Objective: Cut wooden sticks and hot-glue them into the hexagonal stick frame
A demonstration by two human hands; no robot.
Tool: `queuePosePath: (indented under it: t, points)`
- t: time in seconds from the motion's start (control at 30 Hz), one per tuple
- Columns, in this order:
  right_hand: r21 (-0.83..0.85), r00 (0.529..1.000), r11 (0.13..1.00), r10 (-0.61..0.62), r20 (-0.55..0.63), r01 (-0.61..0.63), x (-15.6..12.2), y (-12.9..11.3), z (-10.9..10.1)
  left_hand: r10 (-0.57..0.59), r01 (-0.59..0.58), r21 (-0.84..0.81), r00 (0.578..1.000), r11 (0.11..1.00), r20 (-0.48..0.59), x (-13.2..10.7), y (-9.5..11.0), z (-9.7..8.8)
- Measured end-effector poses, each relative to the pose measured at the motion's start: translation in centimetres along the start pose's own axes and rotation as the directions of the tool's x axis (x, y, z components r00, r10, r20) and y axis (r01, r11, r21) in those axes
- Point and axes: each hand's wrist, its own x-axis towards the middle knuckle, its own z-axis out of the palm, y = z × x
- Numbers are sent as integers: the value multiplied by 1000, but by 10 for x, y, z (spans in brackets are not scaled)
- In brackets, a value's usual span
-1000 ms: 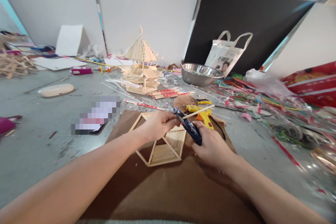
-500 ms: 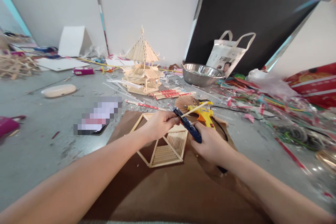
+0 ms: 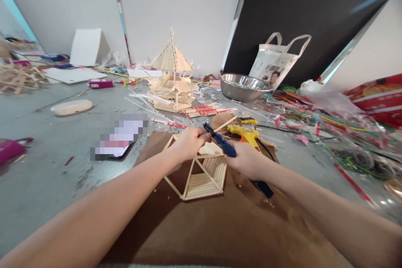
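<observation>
My left hand [image 3: 192, 141] is closed in a pinch on one end of a thin wooden stick [image 3: 228, 123]. The stick slants up to the right, past the head of a dark blue hand cutter [image 3: 221, 140]. Fingers wrapped round its handle, my right hand [image 3: 246, 159] grips the cutter; its jaws are too small to make out. Below both hands lies a hexagonal stick frame [image 3: 204, 196], some of its triangular sections filled with rows of sticks. A yellow glue gun [image 3: 248, 134] rests just beyond my right hand, beside a fan-shaped brown piece [image 3: 221, 120].
Brown sheet [image 3: 188, 234] covers the near work surface. Farther back stand a stick pagoda model [image 3: 172, 79], a metal bowl [image 3: 243, 88] and a white bag [image 3: 276, 65]. Red-marked sticks [image 3: 207, 110] lie before the pagoda. A phone [image 3: 121, 138] is at left; scraps [image 3: 314, 125] clutter the right.
The cutter and both hands have shifted slightly upward, and the cutter's handle has moved a little left. The stick now reaches less far to the right of the cutter. The view has moved slightly.
</observation>
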Motion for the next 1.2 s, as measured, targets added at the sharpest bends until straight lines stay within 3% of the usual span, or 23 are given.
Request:
queuePosePath:
  t: [0.63, 0.97, 1.07, 1.2]
  points:
    - [0, 999, 1000, -11, 47, 11, 2, -1, -4, -40, 40, 17, 999, 999, 7, 2, 1, 2]
    - [38, 981, 985, 167, 95, -171, 6, -9, -7, -43, 43, -7, 999, 999, 29, 2, -1, 1]
    - [8, 986, 986, 167, 15, -168, 3, -8, -14, -70, 72, -30, 996, 997, 47, 1, -2, -2]
    - [-109, 980, 978, 168, -108, -180, -4, -4, -23, -160, 188, -173, 974, 967, 162, 1, -5, -8]
